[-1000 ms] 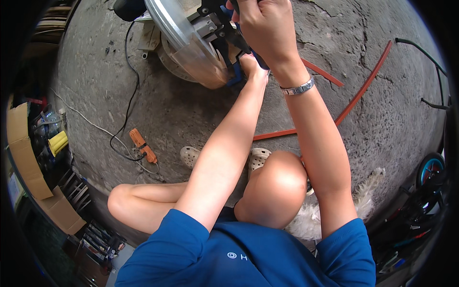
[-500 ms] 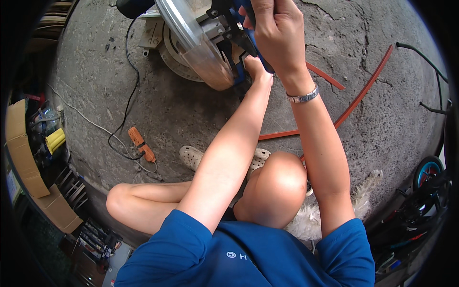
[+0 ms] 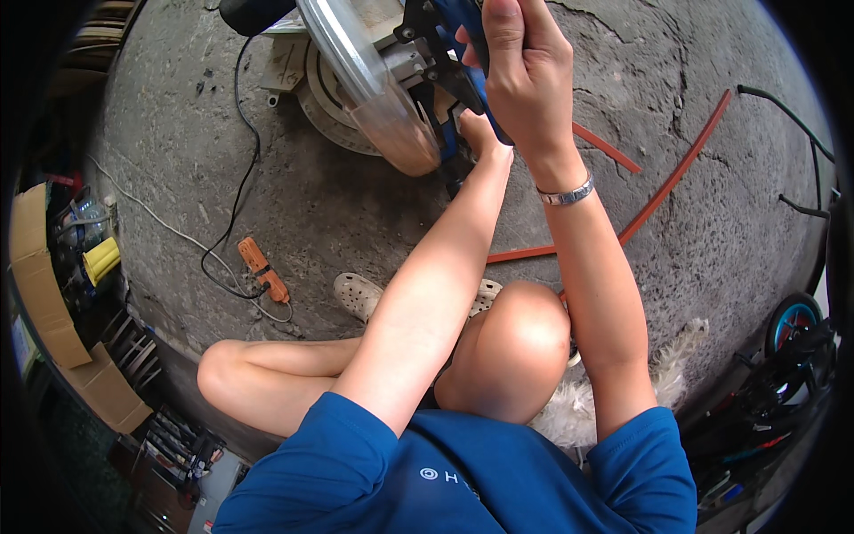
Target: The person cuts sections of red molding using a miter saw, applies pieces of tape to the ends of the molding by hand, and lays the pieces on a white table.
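A miter saw with a clear curved blade guard stands on the concrete floor at the top of the view. Wrapped round its blue and black handle is my right hand, with a metal-banded watch or bracelet on the wrist. My left hand reaches in low beside the guard, below the right hand. Its fingers are hidden behind the saw, so what they touch does not show. A red bar lies on the floor, partly behind my right wrist.
An orange power strip with a black cord lies left of my feet. Longer red bars cross the floor at right, near dark green rods. A white furry animal is beside my knee. Cardboard and a bicycle wheel edge the space.
The saw's upper part and my right hand have shifted slightly down and to the right in the view. My left hand has moved slightly with them. The power strip has stayed put.
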Tool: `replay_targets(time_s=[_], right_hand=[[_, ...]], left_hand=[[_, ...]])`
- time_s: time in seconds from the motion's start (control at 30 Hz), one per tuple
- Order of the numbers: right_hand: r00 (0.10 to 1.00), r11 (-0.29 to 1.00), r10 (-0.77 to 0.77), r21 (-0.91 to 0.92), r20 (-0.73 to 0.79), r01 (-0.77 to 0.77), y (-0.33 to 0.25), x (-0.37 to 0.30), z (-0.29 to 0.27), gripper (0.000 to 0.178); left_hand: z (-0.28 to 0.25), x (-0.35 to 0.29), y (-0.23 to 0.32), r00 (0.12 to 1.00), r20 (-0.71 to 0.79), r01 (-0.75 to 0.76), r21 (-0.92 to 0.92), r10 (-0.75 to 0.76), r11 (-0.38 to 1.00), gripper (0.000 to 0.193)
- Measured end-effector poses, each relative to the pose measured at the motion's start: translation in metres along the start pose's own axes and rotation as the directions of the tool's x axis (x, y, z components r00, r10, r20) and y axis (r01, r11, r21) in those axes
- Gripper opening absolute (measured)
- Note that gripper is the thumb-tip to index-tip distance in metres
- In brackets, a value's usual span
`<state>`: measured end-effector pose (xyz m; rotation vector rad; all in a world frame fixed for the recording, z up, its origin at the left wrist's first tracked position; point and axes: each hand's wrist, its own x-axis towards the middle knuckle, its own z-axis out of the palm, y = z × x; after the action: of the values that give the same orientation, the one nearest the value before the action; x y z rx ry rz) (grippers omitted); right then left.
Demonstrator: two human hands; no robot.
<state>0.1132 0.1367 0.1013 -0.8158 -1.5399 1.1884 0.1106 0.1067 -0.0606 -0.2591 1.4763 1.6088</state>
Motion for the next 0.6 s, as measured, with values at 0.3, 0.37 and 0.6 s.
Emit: replay_targets(time_s=[0.3, 0.37, 0.6], right_hand=[[0.999, 0.999, 0.039, 0.010, 0.015, -0.039, 0.0009, -0.0041, -0.0015, 0.027], [1.000, 1.000, 0.021, -0.004, 0.011, -0.021, 0.0008, -0.0038, -0.0015, 0.027], [1.000, 0.999, -0.029, -0.015, -0.012, 0.029, 0.0053, -0.0062, -0.0005, 0.027]], left_hand=[[0.0007, -0.0012, 0.0030, 1.000, -0.007, 0.006, -0.003, -0.006, 1.000, 0.021], [0.0008, -0.0007, 0.0033, 1.000, -0.007, 0.005, -0.004, -0.005, 1.000, 0.021], [0.0017, -0.0015, 0.0038, 1.000, -0.014, 0.008, -0.009, -0.008, 1.000, 0.021]])
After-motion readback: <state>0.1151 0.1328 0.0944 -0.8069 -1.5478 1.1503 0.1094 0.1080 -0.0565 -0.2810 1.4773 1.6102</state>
